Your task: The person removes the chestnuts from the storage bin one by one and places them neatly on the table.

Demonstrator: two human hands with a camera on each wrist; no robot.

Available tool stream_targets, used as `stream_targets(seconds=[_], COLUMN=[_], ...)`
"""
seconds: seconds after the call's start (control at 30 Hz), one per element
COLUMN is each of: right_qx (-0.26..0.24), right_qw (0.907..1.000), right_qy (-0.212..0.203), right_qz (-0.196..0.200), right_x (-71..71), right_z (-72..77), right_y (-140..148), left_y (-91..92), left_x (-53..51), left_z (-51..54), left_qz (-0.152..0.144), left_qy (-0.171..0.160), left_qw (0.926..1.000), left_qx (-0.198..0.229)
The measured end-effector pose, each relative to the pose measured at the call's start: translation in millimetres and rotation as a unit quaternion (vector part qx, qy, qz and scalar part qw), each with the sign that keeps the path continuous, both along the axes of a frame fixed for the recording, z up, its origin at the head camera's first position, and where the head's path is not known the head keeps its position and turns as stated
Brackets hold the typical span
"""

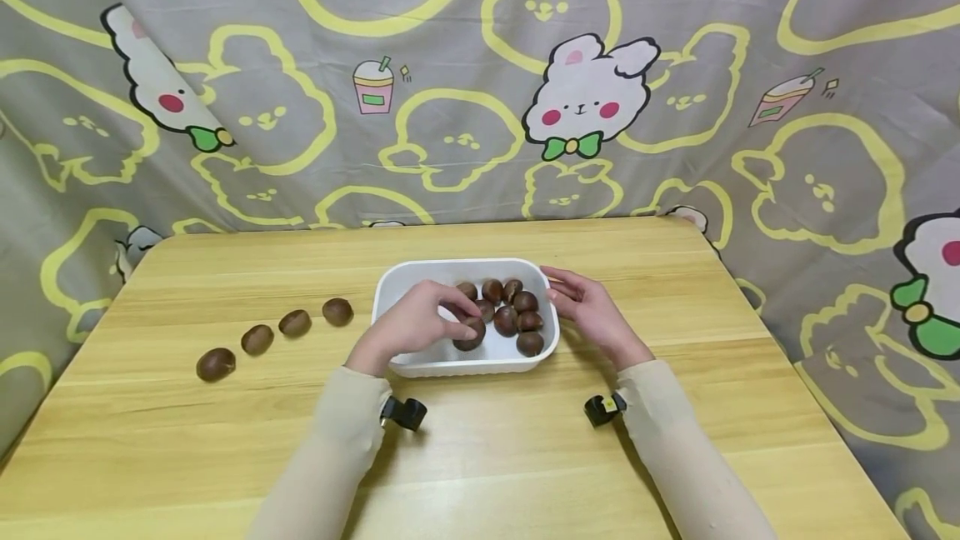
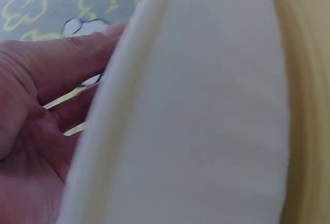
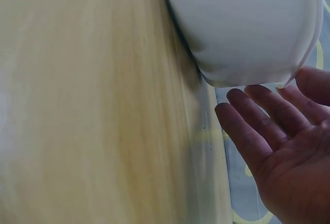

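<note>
A white plastic tray (image 1: 465, 367) with rounded corners stands on the table and holds several brown chestnuts (image 1: 506, 321), mostly in its right half. My left hand (image 1: 411, 325) reaches over the near left rim and pinches a chestnut (image 1: 470, 335) between thumb and fingers inside the tray. In the left wrist view the tray wall (image 2: 206, 105) hides the fingertips and that chestnut. My right hand (image 1: 588, 309) is at the tray's right end, thumb by the rim and fingers fairly straight along the outside. The right wrist view shows those fingertips (image 3: 238, 98) close against the tray's end wall.
Left of the tray, several chestnuts (image 1: 257, 340) lie spaced out in a slanting row on the wooden table (image 1: 487, 457). A patterned grey curtain (image 1: 450, 48) hangs behind the table and along both sides. Each wrist wears a small black camera (image 1: 410, 414).
</note>
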State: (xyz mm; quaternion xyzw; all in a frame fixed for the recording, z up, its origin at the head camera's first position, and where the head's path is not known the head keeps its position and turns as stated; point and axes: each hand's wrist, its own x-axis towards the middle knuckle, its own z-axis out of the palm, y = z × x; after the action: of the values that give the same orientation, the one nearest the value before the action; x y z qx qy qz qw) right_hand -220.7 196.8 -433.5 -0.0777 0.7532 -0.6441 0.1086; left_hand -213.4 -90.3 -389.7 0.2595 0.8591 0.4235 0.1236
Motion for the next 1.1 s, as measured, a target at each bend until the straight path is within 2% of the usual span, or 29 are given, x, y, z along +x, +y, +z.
stream_targets(seconds=[0.23,0.43,0.53,0.7,0.8,0.97,1.1], right_qx=[-0.002,0.0,0.001,-0.003,0.003,0.01,0.008], right_qw=[1.0,1.0,1.0,0.9999,0.9999,0.9999,0.9999], right_qy=[-0.002,-0.004,-0.003,-0.003,0.0,0.001,0.0], right_qz=[0.003,0.008,0.009,0.011,0.012,0.008,0.008], right_x=[-0.3,-0.8,-1.1,-1.3,-1.1,-1.2,-1.3], right_z=[-1.0,-1.6,-1.2,-1.4,-1.3,-1.0,-2.0], right_y=[1,0,0,1,1,1,3], left_y=[-37.8,-80.1,-98.6,-125.7,-139.2,-152.4,-154.3], left_x=[4.5,14.2,19.3,28.5,33.0,36.9,37.3], left_z=[11.0,17.8,19.5,16.5,12.7,4.1,-5.9], left_qz=[0.055,0.127,0.153,0.196,0.212,0.217,0.211], left_qy=[0.006,0.001,-0.001,-0.012,-0.012,-0.029,-0.038], left_qw=[0.9958,0.9897,0.9863,0.9799,0.9771,0.9757,0.9768], left_qx=[0.072,0.065,0.062,0.037,0.015,0.011,-0.007])
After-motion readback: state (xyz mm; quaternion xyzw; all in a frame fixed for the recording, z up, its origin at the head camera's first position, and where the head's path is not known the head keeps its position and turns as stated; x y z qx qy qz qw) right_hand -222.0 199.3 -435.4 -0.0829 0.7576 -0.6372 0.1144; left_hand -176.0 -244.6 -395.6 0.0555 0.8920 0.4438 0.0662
